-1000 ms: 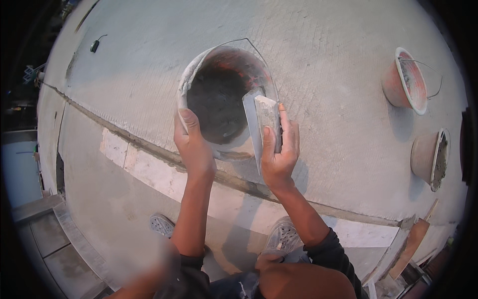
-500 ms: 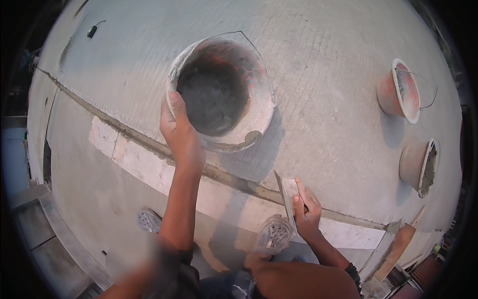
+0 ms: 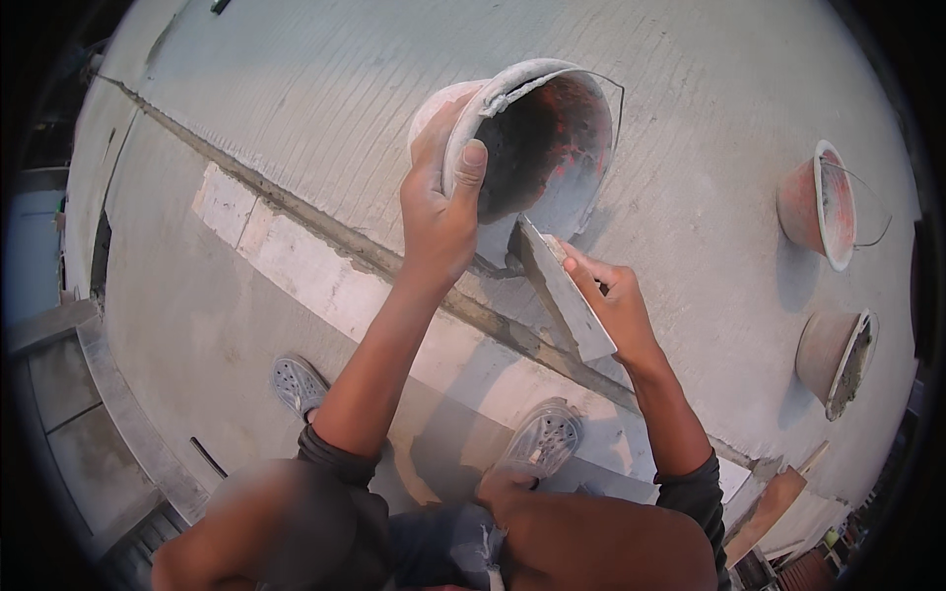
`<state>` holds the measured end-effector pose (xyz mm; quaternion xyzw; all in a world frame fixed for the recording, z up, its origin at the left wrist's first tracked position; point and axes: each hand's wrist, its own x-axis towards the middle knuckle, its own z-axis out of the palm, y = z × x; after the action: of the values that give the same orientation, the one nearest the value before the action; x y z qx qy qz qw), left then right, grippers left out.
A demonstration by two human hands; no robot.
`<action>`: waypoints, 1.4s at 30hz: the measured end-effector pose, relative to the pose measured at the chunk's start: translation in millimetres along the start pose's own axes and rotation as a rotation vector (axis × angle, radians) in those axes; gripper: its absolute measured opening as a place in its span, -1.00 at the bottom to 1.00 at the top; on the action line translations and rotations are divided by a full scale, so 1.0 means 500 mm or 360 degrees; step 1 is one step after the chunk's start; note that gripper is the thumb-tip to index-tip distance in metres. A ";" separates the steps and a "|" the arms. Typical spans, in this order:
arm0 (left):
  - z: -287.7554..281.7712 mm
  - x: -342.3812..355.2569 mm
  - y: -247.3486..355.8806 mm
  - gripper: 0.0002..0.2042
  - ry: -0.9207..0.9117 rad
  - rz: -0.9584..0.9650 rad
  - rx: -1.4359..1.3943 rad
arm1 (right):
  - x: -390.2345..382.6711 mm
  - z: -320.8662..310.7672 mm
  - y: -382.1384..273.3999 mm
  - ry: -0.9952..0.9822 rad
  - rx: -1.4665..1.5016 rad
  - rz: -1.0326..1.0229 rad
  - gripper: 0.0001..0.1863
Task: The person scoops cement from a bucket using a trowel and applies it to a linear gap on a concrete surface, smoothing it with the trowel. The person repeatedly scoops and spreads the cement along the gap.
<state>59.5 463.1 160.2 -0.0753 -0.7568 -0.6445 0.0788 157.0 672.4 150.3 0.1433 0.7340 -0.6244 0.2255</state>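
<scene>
My left hand grips the rim of a large, cement-crusted bucket, thumb over the edge and fingers along the outer wall. The bucket is tipped on its side, its mouth facing right and toward me; dark grey wet mortar lies in the shadow inside. In my right hand is a flat plastering trowel, fingers wrapped round its handle. Its blade stands slanted just below the bucket's lower lip, where a bit of mortar shows. A mortar-filled seam runs through the concrete beneath.
Two smaller buckets stand to the right: a reddish one and a grey one with mortar at its mouth. A pale strip follows the seam. My shoes are on the near slab. A wooden board lies at lower right.
The bucket has gone from nearly upright to tipped over, its mouth turned right, and has shifted right. My right hand has raised the trowel up to the bucket's lip.
</scene>
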 end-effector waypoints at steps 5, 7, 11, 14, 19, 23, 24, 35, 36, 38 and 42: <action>-0.078 -0.001 -0.074 -0.31 -0.0193 -0.0247 -0.0150 | 0.027 0.036 0.068 -0.0505 0.1189 0.0292 -0.55; -0.058 0.006 -0.033 -0.31 -0.0081 -0.0323 -0.0267 | 0.025 0.059 0.057 -0.0452 0.1495 0.0552 -0.61; -0.073 0.050 -0.031 -0.30 0.0087 -0.0507 -0.0362 | -0.035 0.029 0.120 -0.0326 0.1736 0.0606 -0.59; -0.140 0.114 -0.060 -0.33 0.0099 -0.0629 -0.0458 | -0.078 0.024 0.149 -0.0118 0.1781 0.0608 -0.58; -0.246 0.171 -0.127 -0.34 0.0145 -0.0830 -0.0567 | -0.078 0.007 0.211 -0.0227 0.1366 0.0434 -0.69; -0.341 0.175 -0.187 -0.19 0.0445 -0.1010 -0.0079 | -0.043 0.007 0.205 -0.0246 0.0832 0.0442 -0.58; -0.288 0.139 -0.113 -0.11 0.0503 -0.0738 0.0114 | -0.046 -0.020 0.226 -0.0196 0.0846 0.0462 -0.56; -0.191 -0.045 0.112 -0.63 -0.2329 -0.0379 0.2208 | -0.047 -0.029 0.282 -0.0135 0.0779 0.0333 -0.52; -0.225 -0.054 0.062 -0.68 -0.2378 -0.0438 0.2289 | -0.042 -0.021 0.276 -0.0141 0.0655 0.0311 -0.51; -0.344 -0.071 -0.007 -0.65 -0.2475 -0.0525 0.2461 | -0.010 0.034 0.242 -0.0228 0.0441 0.0236 -0.50; -0.369 -0.082 -0.120 -0.58 -0.1689 -0.0607 0.1744 | 0.024 0.090 0.192 -0.0285 0.0342 0.0397 -0.47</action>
<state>90.6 270.9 122.8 -0.1921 -0.9031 -0.0598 -0.3793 200.9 644.4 57.2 0.2002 0.6167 -0.6767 0.3489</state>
